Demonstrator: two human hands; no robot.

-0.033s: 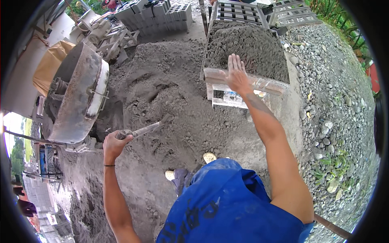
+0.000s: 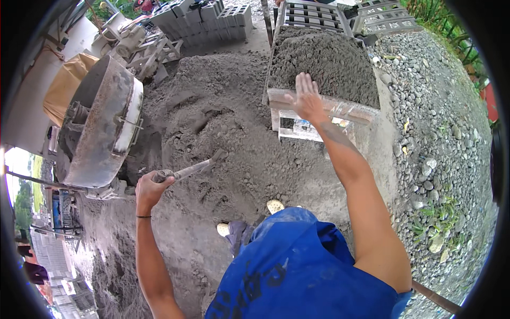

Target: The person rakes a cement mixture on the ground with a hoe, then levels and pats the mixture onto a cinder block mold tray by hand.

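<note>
My left hand (image 2: 150, 190) is closed round the grip of a shovel (image 2: 191, 170). Its pale shaft slants up to the right over the grey sand mix (image 2: 234, 127), and no blade can be made out at its far end. Fingers spread, my right hand (image 2: 308, 101) lies palm down at the near edge of a bench-like stand. A heap of damp grey mix (image 2: 326, 61) sits on top of that stand, just beyond my fingertips. Along the stand's front runs a worn, mix-smeared board (image 2: 350, 110), next to my right palm.
A rusty mixer drum (image 2: 101, 122) tilts at the left, with a tan cover (image 2: 69, 80) behind it. Stacked grey hollow blocks (image 2: 207, 24) stand at the back. Slatted frames (image 2: 313, 17) lie beyond the stand. Gravel (image 2: 435, 133) spreads on the right.
My right hand has shifted very slightly toward me and to the left along the stand's edge. My left hand and the shovel look the same.
</note>
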